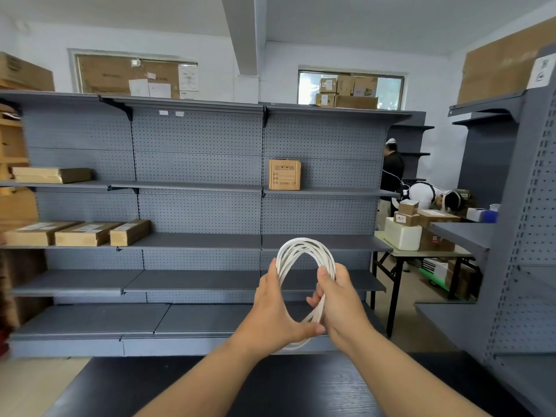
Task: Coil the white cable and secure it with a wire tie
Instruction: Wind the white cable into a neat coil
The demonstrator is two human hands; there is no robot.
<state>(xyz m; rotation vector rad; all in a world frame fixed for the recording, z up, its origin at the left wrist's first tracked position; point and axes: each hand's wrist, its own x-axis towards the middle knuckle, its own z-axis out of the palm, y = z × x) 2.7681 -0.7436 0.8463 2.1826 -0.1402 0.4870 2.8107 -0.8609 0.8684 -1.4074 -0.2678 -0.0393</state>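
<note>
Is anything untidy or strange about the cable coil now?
Slightly. The loops of the white cable are uneven: strands fan apart at the top. The left hand and the right hand both grip it. Nothing looks damaged.

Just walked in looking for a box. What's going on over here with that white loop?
A person holds a white cable, already wound into several loops, above a dark table and in front of grey shelves. The left hand grips the coil's left side and bottom; the right hand grips its right side. No wire tie is visible, so the coil is not yet secured.
</note>
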